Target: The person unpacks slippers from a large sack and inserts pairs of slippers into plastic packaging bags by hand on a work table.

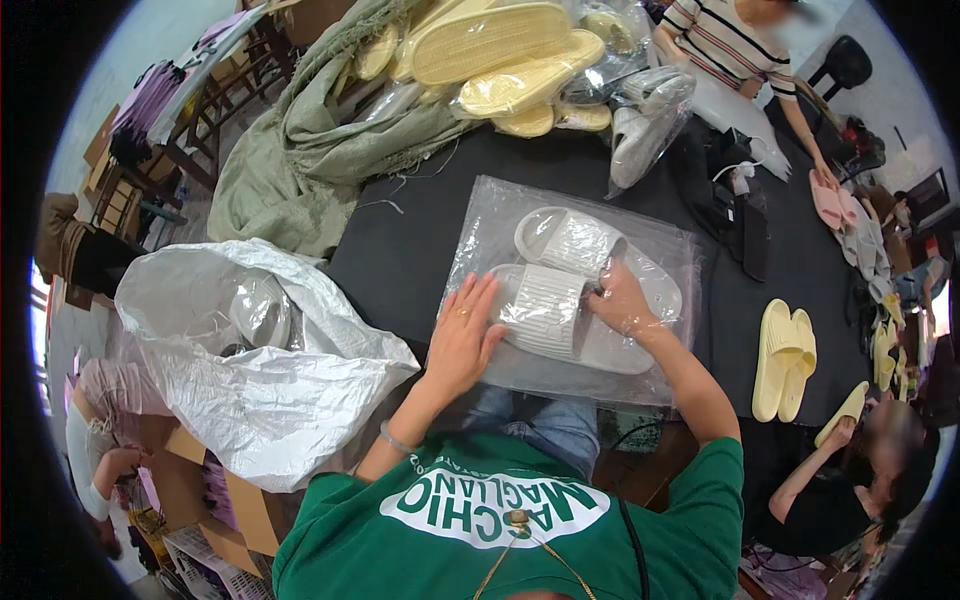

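Observation:
A pair of pale grey ribbed slippers (541, 310) lies side by side on the black table in front of me, with a clear plastic bag (480, 215) spread around them. I cannot tell whether the film covers them fully. My left hand (465, 325) rests flat on the bag, fingers stretched out, at the toe end of the nearer slipper. My right hand (620, 300) reaches over the bag, its curled fingers gripping the slippers at the rear edge of their straps. Its fingertips are partly hidden.
Bagged yellow slippers (490, 50) pile up at the far side beside green cloth (290, 150). A white woven sack (260, 400) with bagged slippers stands at left. Yellow slippers (780, 360) lie at right. Co-workers sit at far right (730, 40) and near right (830, 500).

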A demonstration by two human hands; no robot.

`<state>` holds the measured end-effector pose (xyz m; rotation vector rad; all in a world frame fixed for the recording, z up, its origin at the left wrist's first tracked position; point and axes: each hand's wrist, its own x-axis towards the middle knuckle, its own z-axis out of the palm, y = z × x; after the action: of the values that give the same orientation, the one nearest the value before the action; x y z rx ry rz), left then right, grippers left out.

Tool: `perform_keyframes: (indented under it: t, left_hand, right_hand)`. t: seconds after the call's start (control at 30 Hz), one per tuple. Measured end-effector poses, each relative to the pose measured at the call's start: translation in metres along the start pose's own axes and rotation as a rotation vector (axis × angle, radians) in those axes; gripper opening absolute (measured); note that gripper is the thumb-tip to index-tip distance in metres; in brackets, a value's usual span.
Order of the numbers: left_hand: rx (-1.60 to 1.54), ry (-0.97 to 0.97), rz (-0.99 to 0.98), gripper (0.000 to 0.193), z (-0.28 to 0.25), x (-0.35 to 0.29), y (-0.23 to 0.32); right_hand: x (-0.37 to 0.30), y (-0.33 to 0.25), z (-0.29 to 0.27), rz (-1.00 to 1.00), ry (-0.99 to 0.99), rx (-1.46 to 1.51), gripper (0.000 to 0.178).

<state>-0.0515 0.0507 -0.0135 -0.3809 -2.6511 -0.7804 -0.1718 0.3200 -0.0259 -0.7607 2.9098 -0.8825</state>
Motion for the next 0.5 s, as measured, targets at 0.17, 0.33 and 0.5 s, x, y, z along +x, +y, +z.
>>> perform_keyframes:
  t: [0.17,0.33,0.5]
  left_hand:
    - [0.115,-0.133,-0.089,0.069,0.019,0.003,-0.006]
    - [0.178,-0.137,-0.089,0.075,0.023,0.006,0.000]
    - [0.213,-0.169,-0.095,0.090,0.020,0.010,0.008]
  right_hand:
    - [-0.012,-0.014,-0.042,0.007,-0.065,-0.200,0.026]
    - [-0.059,0.034,-0.096,0.004,0.144,-0.246,0.030]
    - [-0.120,0.063,-0.186,0.225,0.256,-0.439,0.031]
